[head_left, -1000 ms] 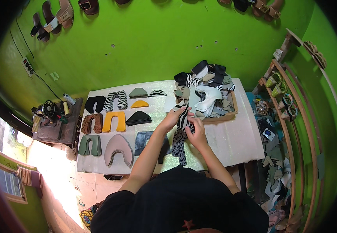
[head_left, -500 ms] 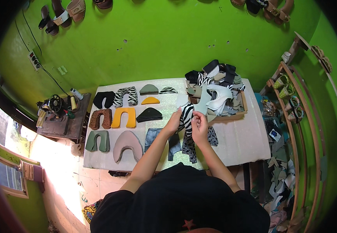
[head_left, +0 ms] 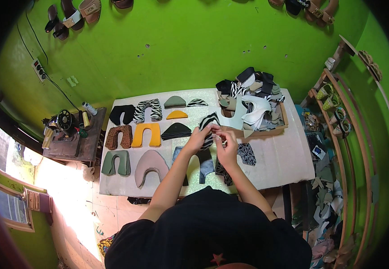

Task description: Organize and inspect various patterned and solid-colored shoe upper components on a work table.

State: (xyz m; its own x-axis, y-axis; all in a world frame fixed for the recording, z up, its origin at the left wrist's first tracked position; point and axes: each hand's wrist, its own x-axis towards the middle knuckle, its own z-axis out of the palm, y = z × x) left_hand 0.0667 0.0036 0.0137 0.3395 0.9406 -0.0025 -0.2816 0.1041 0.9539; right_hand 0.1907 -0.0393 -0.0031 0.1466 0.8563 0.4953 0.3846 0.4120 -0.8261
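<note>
A white table (head_left: 293, 161) fills the middle of the frame, set against a bright green wall (head_left: 181, 49) with sandals (head_left: 90, 11) mounted along its top. A sewing machine (head_left: 64, 122) sits on a dark stand at the left, with sunlit floor tiles (head_left: 107, 204) below it. On the table's left half lie sorted stacks of arch-shaped and half-round pieces, among them a yellow arch stack (head_left: 146, 134) and a pink arch stack (head_left: 151, 167). A carton (head_left: 273, 131) heaped with scraps stands at its upper right. Blue denim pieces (head_left: 207, 167) and a dark patterned piece (head_left: 247, 154) lie in the lower middle, near the wrists. Just right of the frame's centre, a zebra-print piece (head_left: 209, 120) is held above the table, the left hand's (head_left: 197, 138) fingers pinched on its lower left part. The right hand (head_left: 227, 145) is beside its right edge, fingers bent and tips close together; whether they grip the piece cannot be told.
</note>
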